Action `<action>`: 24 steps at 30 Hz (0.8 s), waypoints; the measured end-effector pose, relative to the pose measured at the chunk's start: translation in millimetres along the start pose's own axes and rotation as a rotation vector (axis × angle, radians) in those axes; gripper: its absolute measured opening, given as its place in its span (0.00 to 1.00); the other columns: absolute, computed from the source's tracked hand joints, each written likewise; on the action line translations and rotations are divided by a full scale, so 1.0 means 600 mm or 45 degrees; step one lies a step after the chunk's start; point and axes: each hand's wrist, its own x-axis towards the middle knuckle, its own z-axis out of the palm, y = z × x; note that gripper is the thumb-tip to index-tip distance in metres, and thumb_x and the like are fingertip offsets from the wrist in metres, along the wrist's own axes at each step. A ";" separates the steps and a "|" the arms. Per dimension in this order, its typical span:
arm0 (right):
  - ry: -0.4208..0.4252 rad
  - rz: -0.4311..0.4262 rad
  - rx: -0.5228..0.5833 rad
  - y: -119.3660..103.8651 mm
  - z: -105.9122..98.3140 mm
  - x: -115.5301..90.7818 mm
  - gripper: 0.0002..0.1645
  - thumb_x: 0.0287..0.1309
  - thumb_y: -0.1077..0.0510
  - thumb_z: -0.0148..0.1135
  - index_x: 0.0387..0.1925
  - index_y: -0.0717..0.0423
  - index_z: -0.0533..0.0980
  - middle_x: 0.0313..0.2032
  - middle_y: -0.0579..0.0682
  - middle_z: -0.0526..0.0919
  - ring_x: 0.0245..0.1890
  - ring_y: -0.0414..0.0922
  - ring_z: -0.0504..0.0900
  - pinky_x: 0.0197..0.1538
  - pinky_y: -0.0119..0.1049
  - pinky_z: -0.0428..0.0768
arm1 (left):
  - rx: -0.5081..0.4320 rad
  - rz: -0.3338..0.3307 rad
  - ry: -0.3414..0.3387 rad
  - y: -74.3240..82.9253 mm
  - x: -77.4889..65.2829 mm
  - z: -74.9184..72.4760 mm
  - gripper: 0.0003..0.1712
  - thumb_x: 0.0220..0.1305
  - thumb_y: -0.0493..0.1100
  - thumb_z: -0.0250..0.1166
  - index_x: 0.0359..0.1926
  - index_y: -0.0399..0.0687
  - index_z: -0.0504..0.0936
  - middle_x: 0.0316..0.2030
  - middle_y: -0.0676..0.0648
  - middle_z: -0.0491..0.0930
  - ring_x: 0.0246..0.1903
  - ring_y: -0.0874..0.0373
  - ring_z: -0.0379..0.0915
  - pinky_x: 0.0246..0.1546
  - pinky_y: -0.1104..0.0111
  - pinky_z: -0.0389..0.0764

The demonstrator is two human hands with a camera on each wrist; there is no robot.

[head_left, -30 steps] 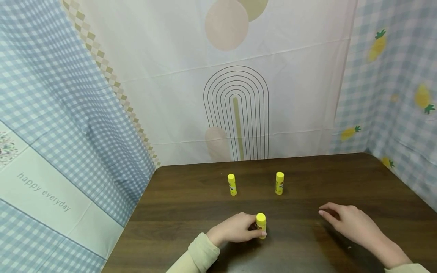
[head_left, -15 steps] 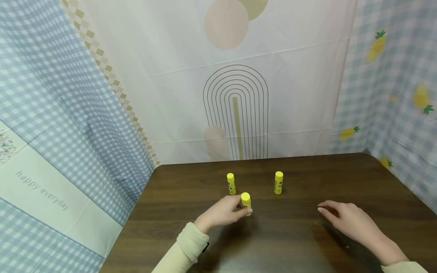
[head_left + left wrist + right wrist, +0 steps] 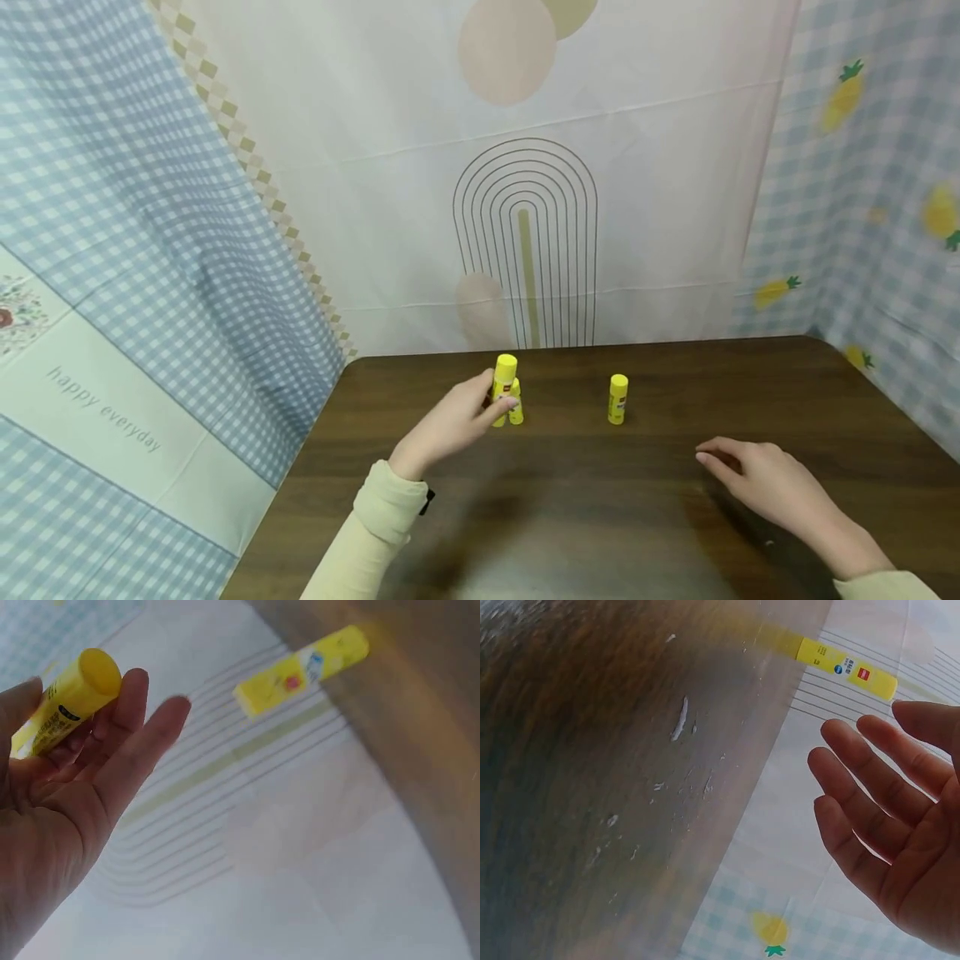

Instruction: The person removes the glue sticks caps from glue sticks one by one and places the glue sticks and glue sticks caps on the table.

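Observation:
My left hand grips a yellow glue stick between thumb and fingers, held upright above the table. In the head view it overlaps a second glue stick, which stands behind it. The left wrist view shows the held glue stick in my curled fingers and the standing glue stick apart from the hand. A third glue stick stands upright farther right. My right hand hovers over the table's right side with relaxed, slightly bent fingers, holding nothing; the right wrist view shows its bare palm.
The dark wooden table ends at a white printed cloth behind it. Blue checkered cloth hangs at the left, and pineapple-patterned cloth at the right. Small pale specks mark the tabletop below the right hand.
My left hand has lifted the near glue stick off the table and carried it away from me and leftward, to the left standing one. The right hand has barely moved.

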 end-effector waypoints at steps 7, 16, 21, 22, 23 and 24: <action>-0.006 -0.014 -0.049 -0.003 -0.003 -0.005 0.29 0.63 0.36 0.48 0.50 0.53 0.77 0.10 0.38 0.64 0.09 0.36 0.57 0.15 0.31 0.56 | 0.152 0.059 0.099 0.014 0.000 -0.045 0.12 0.63 0.55 0.58 0.33 0.55 0.68 0.24 0.53 0.67 0.24 0.62 0.65 0.24 0.70 0.70; -0.020 -0.005 -0.047 -0.003 -0.007 -0.008 0.29 0.63 0.36 0.48 0.50 0.53 0.77 0.16 0.37 0.71 0.11 0.36 0.60 0.16 0.33 0.57 | 0.494 0.103 0.197 0.025 -0.009 -0.055 0.15 0.61 0.58 0.58 0.33 0.54 0.67 0.26 0.54 0.61 0.23 0.62 0.59 0.24 0.71 0.65; -0.024 -0.005 -0.043 -0.003 -0.007 -0.009 0.29 0.63 0.36 0.48 0.50 0.53 0.77 0.16 0.37 0.71 0.11 0.36 0.60 0.16 0.33 0.57 | 0.715 0.195 0.272 0.032 -0.013 -0.047 0.17 0.58 0.58 0.62 0.36 0.53 0.71 0.26 0.55 0.60 0.25 0.60 0.60 0.22 0.70 0.65; -0.024 -0.005 -0.044 -0.004 -0.007 -0.009 0.29 0.63 0.36 0.48 0.50 0.53 0.77 0.16 0.36 0.71 0.11 0.36 0.60 0.16 0.33 0.57 | 0.757 0.217 0.290 0.035 -0.014 -0.046 0.17 0.58 0.58 0.63 0.37 0.53 0.71 0.26 0.55 0.61 0.25 0.59 0.60 0.22 0.70 0.66; -0.024 -0.005 -0.042 -0.004 -0.007 -0.009 0.29 0.63 0.36 0.48 0.50 0.53 0.77 0.16 0.37 0.71 0.11 0.36 0.60 0.16 0.33 0.57 | 0.797 0.241 0.311 0.038 -0.015 -0.044 0.17 0.57 0.57 0.64 0.37 0.53 0.72 0.26 0.55 0.61 0.26 0.58 0.61 0.22 0.70 0.66; -0.022 -0.006 -0.042 -0.005 -0.007 -0.009 0.29 0.63 0.36 0.48 0.50 0.53 0.77 0.16 0.37 0.72 0.11 0.36 0.60 0.16 0.33 0.57 | 0.836 0.267 0.330 0.042 -0.015 -0.043 0.17 0.56 0.57 0.65 0.37 0.52 0.72 0.27 0.54 0.61 0.27 0.58 0.62 0.21 0.70 0.67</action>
